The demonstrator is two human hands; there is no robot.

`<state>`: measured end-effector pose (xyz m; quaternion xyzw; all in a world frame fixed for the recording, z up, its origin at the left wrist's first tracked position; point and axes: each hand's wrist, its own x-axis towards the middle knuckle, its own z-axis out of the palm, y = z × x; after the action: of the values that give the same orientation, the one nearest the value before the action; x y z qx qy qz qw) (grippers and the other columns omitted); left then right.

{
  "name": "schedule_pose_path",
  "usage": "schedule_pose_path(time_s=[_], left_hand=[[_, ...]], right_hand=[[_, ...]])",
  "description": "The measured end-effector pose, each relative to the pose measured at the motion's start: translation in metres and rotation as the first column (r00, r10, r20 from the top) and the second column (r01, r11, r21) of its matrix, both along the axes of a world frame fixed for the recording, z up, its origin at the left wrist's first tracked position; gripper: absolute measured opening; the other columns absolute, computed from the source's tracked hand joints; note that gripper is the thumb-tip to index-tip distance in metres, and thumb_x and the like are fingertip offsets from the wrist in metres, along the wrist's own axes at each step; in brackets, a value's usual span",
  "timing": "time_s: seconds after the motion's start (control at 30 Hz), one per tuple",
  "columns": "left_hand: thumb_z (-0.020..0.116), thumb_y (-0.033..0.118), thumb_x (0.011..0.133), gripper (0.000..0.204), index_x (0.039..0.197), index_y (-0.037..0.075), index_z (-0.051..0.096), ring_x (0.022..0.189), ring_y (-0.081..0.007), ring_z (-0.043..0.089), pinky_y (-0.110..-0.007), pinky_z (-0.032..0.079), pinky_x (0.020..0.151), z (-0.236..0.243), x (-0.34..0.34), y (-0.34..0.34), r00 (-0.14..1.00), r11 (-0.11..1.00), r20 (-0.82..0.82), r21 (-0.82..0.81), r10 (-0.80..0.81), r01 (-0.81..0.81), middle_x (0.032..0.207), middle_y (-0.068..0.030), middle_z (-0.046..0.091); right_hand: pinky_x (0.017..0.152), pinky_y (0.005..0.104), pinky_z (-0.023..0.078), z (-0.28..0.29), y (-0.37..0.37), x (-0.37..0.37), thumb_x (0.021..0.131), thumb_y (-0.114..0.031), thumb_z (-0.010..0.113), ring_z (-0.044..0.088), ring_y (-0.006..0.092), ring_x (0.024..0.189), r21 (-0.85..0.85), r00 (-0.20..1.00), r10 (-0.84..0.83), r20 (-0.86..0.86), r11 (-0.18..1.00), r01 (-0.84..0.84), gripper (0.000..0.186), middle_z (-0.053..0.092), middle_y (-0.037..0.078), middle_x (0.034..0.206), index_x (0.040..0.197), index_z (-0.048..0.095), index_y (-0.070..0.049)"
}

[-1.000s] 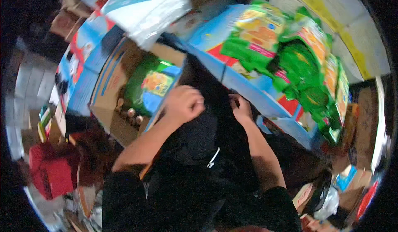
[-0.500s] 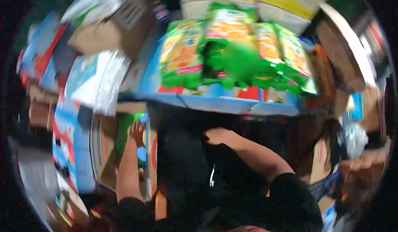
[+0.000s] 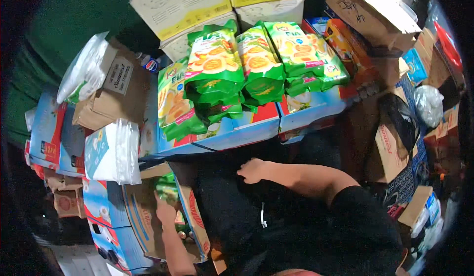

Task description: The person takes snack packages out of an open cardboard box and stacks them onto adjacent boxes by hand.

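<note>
My left hand (image 3: 167, 212) reaches down into an open cardboard box (image 3: 139, 212), beside a green packet (image 3: 169, 188) inside it. One finger is stretched out; the others are partly hidden, and I see nothing held. Over my dark clothing, my right hand (image 3: 252, 171) has its fingers curled in, with nothing visible in them. Beyond both hands, several green snack packets (image 3: 215, 54) with pictures of round biscuits lie heaped on blue cartons (image 3: 256, 132). A few small round things (image 3: 183, 235) show low in the box, too small to name.
White and yellow cartons (image 3: 190, 4) stand behind the packets. At the left are a brown carton (image 3: 111, 96) and a clear-wrapped white pack (image 3: 116, 150). On the right stand a large open carton (image 3: 365, 12), a tan box (image 3: 392, 150) and a clear plastic bag (image 3: 428, 105).
The view has turned, tilting the scene. My left hand has gone from spread fingers over the box to one outstretched finger beside the packet. A blurred green round shape over the heap is gone.
</note>
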<state>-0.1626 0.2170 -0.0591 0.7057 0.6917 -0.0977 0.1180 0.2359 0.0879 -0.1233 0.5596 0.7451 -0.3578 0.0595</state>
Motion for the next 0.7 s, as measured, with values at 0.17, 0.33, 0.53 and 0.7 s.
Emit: schedule_pose_path(time_s=[0.17, 0.33, 0.53, 0.7], left_hand=[[0.093, 0.029, 0.066, 0.125, 0.161, 0.001, 0.018, 0.143, -0.0446, 0.041, -0.046, 0.035, 0.118, 0.104, -0.029, -0.044, 0.955, 0.882, 0.298, 0.448, 0.007, -0.146, 0.158, -0.0276, 0.036], [0.078, 0.027, 0.087, 0.097, 0.161, 0.0, 0.021, 0.139, -0.0335, 0.042, -0.045, 0.032, 0.118, 0.217, 0.022, -0.106, 0.765, 0.733, 0.573, 0.649, -0.294, -0.204, 0.155, -0.0233, 0.039], [0.089, 0.026, 0.069, 0.12, 0.163, 0.007, 0.017, 0.138, -0.0347, 0.047, -0.048, 0.04, 0.114, 0.235, 0.177, -0.13, 0.318, 0.801, 0.737, 0.571, -0.597, 0.181, 0.155, -0.0173, 0.038], [0.093, 0.029, 0.073, 0.127, 0.161, 0.005, 0.006, 0.136, -0.0324, 0.046, -0.045, 0.041, 0.112, 0.237, 0.327, -0.17, 0.067, 0.832, 0.931, 0.286, -0.358, 0.475, 0.151, -0.0203, 0.04]], right_hand=[[0.095, 0.0507, 0.053, 0.061, -0.017, 0.003, 0.095, -0.034, 0.06, 0.066, 0.0372, 0.112, 0.362, 0.981, 0.036, -0.191, 0.931, 0.036, 0.042, 0.069, 0.016, 0.114, 0.126, 0.065, -0.007], [0.093, 0.0509, 0.053, 0.155, -0.051, 0.002, 0.094, -0.034, 0.065, 0.064, 0.0411, 0.108, 0.573, 0.727, 0.228, -0.648, 0.774, 0.268, 0.053, 0.064, 0.018, 0.118, 0.14, 0.053, -0.011], [0.118, 0.0497, 0.038, 0.225, -0.111, 0.004, 0.084, -0.037, 0.081, 0.038, 0.0529, 0.141, 0.491, 0.442, 0.317, -0.839, 0.791, 0.365, 0.102, 0.026, 0.035, 0.156, 0.164, 0.021, -0.015], [0.116, 0.0517, 0.033, 0.193, -0.173, 0.053, 0.08, -0.038, 0.084, 0.046, 0.0483, 0.128, 0.437, 0.52, -0.145, -0.842, 0.383, 0.814, 0.084, 0.043, 0.026, 0.139, 0.148, 0.045, -0.008]])
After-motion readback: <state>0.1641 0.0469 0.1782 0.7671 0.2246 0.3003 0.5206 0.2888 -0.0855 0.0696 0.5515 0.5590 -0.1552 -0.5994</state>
